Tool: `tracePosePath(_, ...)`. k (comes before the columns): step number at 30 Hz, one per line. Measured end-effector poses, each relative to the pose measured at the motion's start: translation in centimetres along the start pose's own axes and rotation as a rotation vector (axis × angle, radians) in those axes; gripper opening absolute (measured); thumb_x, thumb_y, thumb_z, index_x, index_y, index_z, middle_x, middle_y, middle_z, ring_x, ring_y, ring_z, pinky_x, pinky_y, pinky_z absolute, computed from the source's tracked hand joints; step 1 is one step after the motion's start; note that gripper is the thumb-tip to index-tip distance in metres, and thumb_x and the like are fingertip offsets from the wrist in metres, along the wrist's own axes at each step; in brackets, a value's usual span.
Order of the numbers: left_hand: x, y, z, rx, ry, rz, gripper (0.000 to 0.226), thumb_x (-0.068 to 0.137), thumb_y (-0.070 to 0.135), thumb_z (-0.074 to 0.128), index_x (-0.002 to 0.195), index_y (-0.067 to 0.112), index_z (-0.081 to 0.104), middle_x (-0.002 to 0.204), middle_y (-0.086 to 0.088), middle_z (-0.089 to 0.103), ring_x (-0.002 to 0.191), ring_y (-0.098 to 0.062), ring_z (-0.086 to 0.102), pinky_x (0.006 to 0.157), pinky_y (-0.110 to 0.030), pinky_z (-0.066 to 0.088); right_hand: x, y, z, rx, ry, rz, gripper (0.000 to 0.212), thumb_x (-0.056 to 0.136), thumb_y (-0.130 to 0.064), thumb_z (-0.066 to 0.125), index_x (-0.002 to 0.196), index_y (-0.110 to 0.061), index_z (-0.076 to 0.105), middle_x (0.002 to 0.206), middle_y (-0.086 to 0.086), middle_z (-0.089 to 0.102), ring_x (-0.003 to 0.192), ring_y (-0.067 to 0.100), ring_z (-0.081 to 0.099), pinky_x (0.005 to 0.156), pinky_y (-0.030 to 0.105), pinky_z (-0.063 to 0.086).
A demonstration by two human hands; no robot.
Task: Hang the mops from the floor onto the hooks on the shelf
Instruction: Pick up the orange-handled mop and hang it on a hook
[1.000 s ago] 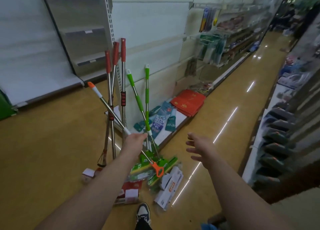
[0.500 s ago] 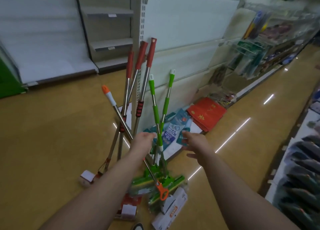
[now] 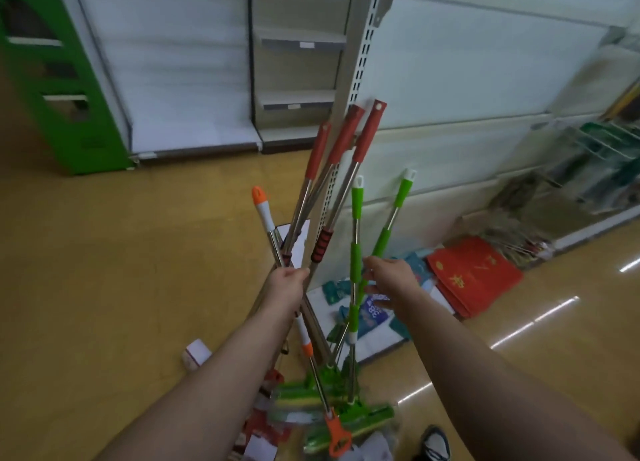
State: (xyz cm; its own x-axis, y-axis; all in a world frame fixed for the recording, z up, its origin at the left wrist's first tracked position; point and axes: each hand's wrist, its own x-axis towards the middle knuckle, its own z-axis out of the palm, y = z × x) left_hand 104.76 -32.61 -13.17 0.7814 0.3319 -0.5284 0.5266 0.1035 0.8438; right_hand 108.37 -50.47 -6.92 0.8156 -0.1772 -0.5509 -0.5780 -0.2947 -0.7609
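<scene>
Several mops stand bunched on the floor against the end of a white shelf (image 3: 485,79). My left hand (image 3: 287,282) is shut on the steel shaft of the orange-tipped mop (image 3: 265,214), whose orange head (image 3: 337,438) rests low among the others. Three red-handled mops (image 3: 367,134) lean against the slotted upright (image 3: 363,62). Two green-handled mops (image 3: 356,225) stand beside them, with green sponge heads (image 3: 346,419) on the floor. My right hand (image 3: 391,277) is open, fingers spread, right next to the green handles; whether it touches them is unclear. No hooks show clearly.
Red bags (image 3: 474,277) and teal packets (image 3: 370,311) lie on the shelf's base. Boxed packaging (image 3: 197,353) is strewn round the mop heads. A green stand (image 3: 59,79) is at the far left. My shoe (image 3: 434,441) is near the mop heads.
The view has closed in on the shelf end. My right hand has moved left, up to the green handles. My left hand keeps its hold on the orange-tipped mop.
</scene>
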Motion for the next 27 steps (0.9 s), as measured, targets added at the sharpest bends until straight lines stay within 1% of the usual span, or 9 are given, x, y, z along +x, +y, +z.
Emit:
tracePosePath(5,2.8,-0.7,4.0,0.004,0.128,-0.006,0.02,0.095,0.033,0.062,0.087,0.016,0.059,0.071,0.0,0.052,0.062,-0.017,0.047,0.055,-0.029,0.033,6.3,-0.3,-2.0,-0.024,-0.09,-0.019,0.035,0.1,-0.035,0.064,0.121,-0.007,0.067,0.111,0.009,0.072,0.084,0.022,0.067,0.067,0.033,0.049)
tracePosePath(8,4.3,-1.9,7.6,-0.012,0.223,-0.038,0.019,0.095,0.036,0.063,0.092,0.017,0.063,0.073,0.001,0.055,0.064,-0.017,0.05,0.054,-0.028,0.034,11.6,0.7,-3.4,-0.034,-0.186,-0.031,0.036,0.099,-0.035,0.065,0.122,-0.008,0.067,0.115,0.01,0.072,0.088,0.024,0.068,0.068,0.033,0.05)
tracePosePath(10,4.8,-2.5,10.6,-0.004,0.287,-0.075,0.021,0.095,0.035,0.065,0.087,0.016,0.063,0.073,-0.001,0.055,0.063,-0.017,0.049,0.055,-0.028,0.034,15.0,1.6,-4.9,-0.056,-0.264,-0.039,0.033,0.099,-0.035,0.065,0.117,-0.008,0.067,0.111,0.008,0.073,0.085,0.023,0.068,0.072,0.035,0.049)
tracePosePath(15,3.9,-2.6,19.0,-0.062,0.535,-0.185,0.018,0.094,0.033,0.068,0.081,0.02,0.067,0.081,0.0,0.064,0.076,-0.019,0.061,0.066,-0.031,0.045,21.9,2.4,-10.6,-0.202,-0.478,-0.054,0.021,0.097,-0.032,0.065,0.088,-0.013,0.067,0.088,0.007,0.072,0.078,0.025,0.068,0.069,0.034,0.048)
tracePosePath(18,3.0,-2.3,22.9,-0.082,0.625,-0.212,0.023,0.089,0.039,0.068,0.073,0.022,0.067,0.082,-0.004,0.068,0.084,-0.027,0.066,0.083,-0.041,0.055,24.2,1.4,-13.4,-0.293,-0.574,-0.063,0.023,0.097,-0.032,0.065,0.085,-0.013,0.067,0.086,0.009,0.072,0.074,0.021,0.067,0.062,0.031,0.048)
tracePosePath(20,2.4,-1.8,25.0,-0.111,0.674,-0.246,0.025,0.083,0.042,0.068,0.079,0.018,0.072,0.087,-0.007,0.072,0.087,-0.03,0.07,0.087,-0.046,0.057,25.1,0.4,-14.4,-0.318,-0.641,-0.052,0.02,0.099,-0.03,0.065,0.094,-0.011,0.07,0.095,0.013,0.074,0.077,0.022,0.067,0.062,0.03,0.046)
tracePosePath(22,1.8,-1.0,26.6,-0.142,0.718,-0.261,0.028,0.087,0.039,0.069,0.088,0.012,0.074,0.09,-0.007,0.072,0.09,-0.031,0.069,0.089,-0.046,0.056,25.3,-0.8,-14.7,-0.324,-0.707,-0.047,0.025,0.1,-0.029,0.065,0.11,-0.006,0.071,0.104,0.017,0.074,0.08,0.023,0.065,0.061,0.028,0.044)
tracePosePath(25,1.1,0.2,27.8,-0.199,0.784,-0.23,0.031,0.093,0.037,0.066,0.108,0.011,0.071,0.094,-0.002,0.069,0.089,-0.024,0.066,0.083,-0.037,0.053,24.6,-2.4,-14.6,-0.328,-0.8,-0.047,0.021,0.1,-0.029,0.067,0.101,-0.008,0.066,0.103,0.01,0.068,0.077,0.019,0.062,0.057,0.026,0.044)
tracePosePath(27,0.7,0.6,28.0,-0.209,0.828,-0.218,0.025,0.094,0.037,0.064,0.1,0.014,0.071,0.087,0.001,0.066,0.082,-0.021,0.064,0.073,-0.032,0.048,24.0,-3.0,-14.1,-0.359,-0.843,-0.083,0.022,0.099,-0.032,0.068,0.103,-0.01,0.065,0.107,0.009,0.07,0.083,0.022,0.065,0.064,0.029,0.048)
